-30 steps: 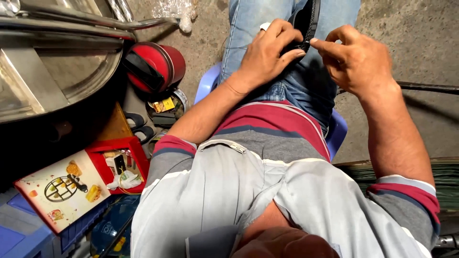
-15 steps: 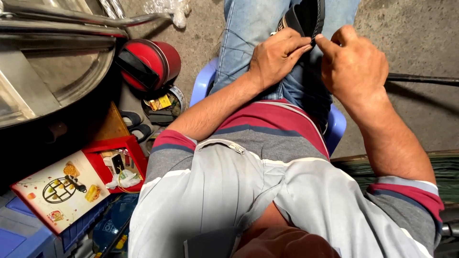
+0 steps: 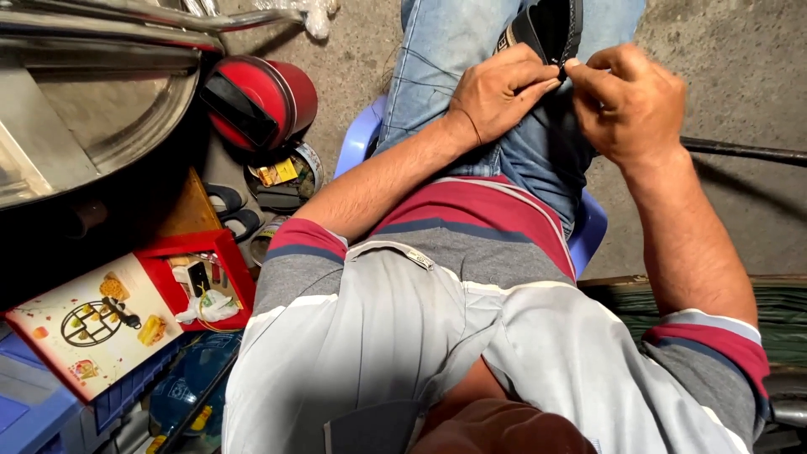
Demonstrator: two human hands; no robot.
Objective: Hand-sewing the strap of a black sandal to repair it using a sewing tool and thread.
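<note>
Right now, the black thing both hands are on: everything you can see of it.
The black item looks like a shoe or sandal of dark rubbery material, with a ridged edge and a pale band at its left side; its exact kind is hard to tell. It rests on the person's lap over the blue jeans, partly cut off by the top of the picture. The left hand grips its lower left edge, and the right hand pinches its lower edge with the fingertips.

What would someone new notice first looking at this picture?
Top centre, the left hand and right hand pinch a black shoe over the person's jeans-clad lap. At upper left a red round container lies on the concrete floor, and a red open box of small items sits lower left.
</note>
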